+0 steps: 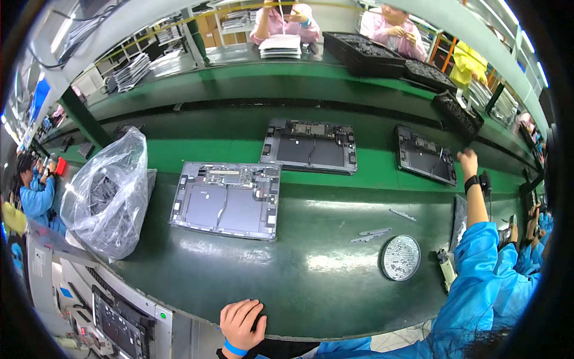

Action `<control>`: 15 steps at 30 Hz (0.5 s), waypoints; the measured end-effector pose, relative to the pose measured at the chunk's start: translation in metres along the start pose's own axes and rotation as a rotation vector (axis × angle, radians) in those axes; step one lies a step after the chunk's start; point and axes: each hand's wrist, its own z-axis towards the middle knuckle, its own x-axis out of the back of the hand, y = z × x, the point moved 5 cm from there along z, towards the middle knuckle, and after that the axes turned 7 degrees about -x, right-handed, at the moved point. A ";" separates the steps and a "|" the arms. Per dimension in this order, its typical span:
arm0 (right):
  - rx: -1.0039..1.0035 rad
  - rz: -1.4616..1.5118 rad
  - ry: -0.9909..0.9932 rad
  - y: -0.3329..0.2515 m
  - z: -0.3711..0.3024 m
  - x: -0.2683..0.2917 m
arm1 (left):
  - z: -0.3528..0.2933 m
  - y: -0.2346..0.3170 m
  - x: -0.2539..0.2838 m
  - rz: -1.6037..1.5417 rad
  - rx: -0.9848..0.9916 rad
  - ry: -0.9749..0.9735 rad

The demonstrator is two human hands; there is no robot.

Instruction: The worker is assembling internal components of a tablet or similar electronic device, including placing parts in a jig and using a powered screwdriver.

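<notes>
My left hand [242, 324] lies at the near edge of the green bench, fingers stretched out and nothing in them. My right hand [468, 163] is stretched far to the right, its fingers curled together; whatever they may hold is too small to make out. Beside it lies an opened laptop base [426, 154] with its inner parts showing. Two more places hold such bases: a stacked one [310, 146] at the far middle, and another [227, 200] nearer on the left. A round dish of small screws [401, 258] stands on the near right of the bench.
Thin grey strips [371, 234] lie left of the dish, and a pale handheld tool [446, 270] to its right. A clear plastic bag [107, 194] of dark parts stands at left. A black tray [457, 115] is beyond my right hand. Co-workers sit across the bench.
</notes>
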 end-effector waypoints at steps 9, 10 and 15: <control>-0.142 0.505 -1.102 -0.262 -0.240 -0.096 | -0.031 -0.011 -0.013 0.009 0.117 -0.053; -0.188 0.519 -1.070 -0.267 -0.255 -0.110 | -0.034 -0.013 -0.019 -0.049 0.164 -0.071; 0.051 -0.012 -0.960 -0.321 -0.268 -0.198 | -0.074 -0.027 -0.032 -0.276 0.414 -0.166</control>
